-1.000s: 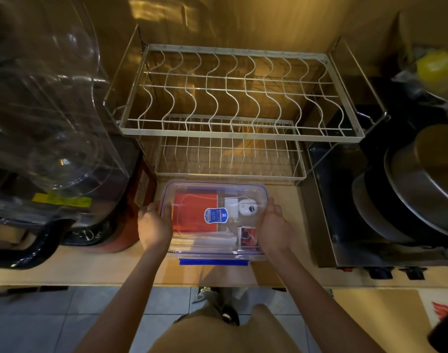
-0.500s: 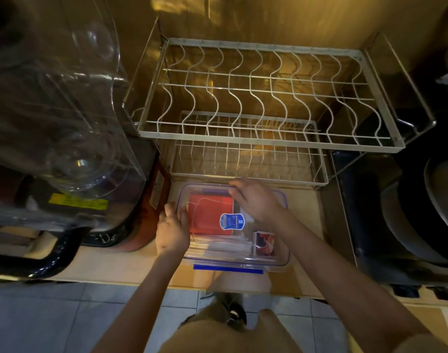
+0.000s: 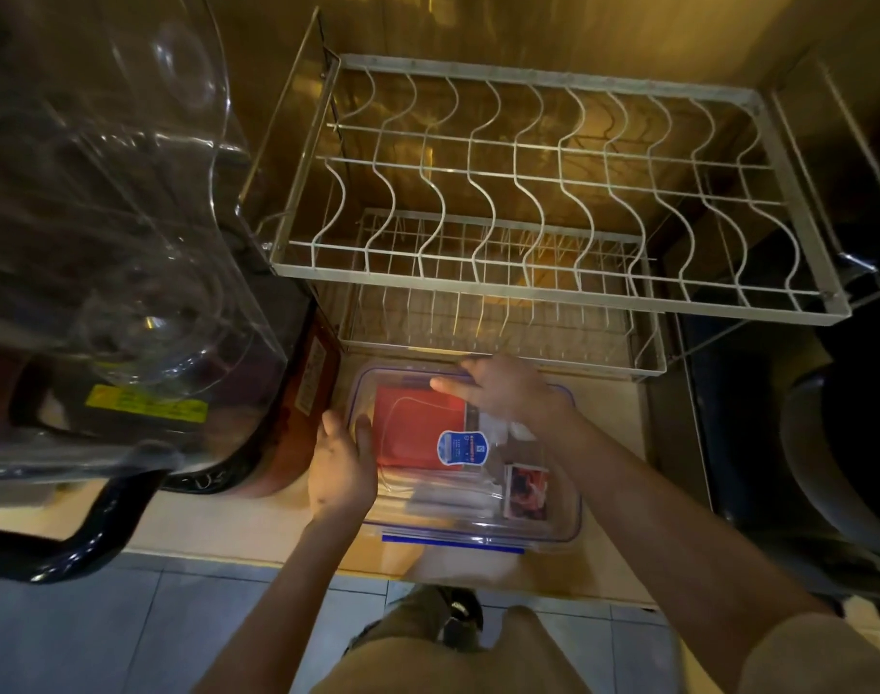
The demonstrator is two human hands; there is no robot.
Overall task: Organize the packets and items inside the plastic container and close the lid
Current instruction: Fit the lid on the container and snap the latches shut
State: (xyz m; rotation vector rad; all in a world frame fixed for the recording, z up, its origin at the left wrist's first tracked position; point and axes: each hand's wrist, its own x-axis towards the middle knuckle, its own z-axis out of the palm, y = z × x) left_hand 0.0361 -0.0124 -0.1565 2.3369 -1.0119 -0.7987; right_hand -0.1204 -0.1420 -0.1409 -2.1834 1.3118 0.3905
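Observation:
A clear plastic container (image 3: 563, 523) with blue clips stands on the counter, its clear lid lying on top with a blue oval sticker (image 3: 462, 447). Through the lid I see a red packet (image 3: 418, 433), white items (image 3: 498, 425) and a small red-printed packet (image 3: 527, 492). My left hand (image 3: 339, 468) grips the container's left side, thumb on the lid edge. My right hand (image 3: 503, 390) lies flat on the lid's far edge, fingers spread and pressing down. A blue clip (image 3: 453, 538) juts out along the near side.
A two-tier wire dish rack (image 3: 553, 207) stands right behind the container. A large clear appliance with a black base (image 3: 117, 242) sits to the left. A dark stove with pots (image 3: 828, 443) is on the right. The counter edge (image 3: 227, 553) runs near me.
My right hand left the container's right side and moved onto the lid's far edge. My left hand kept its grip on the left side. The view shifted closer.

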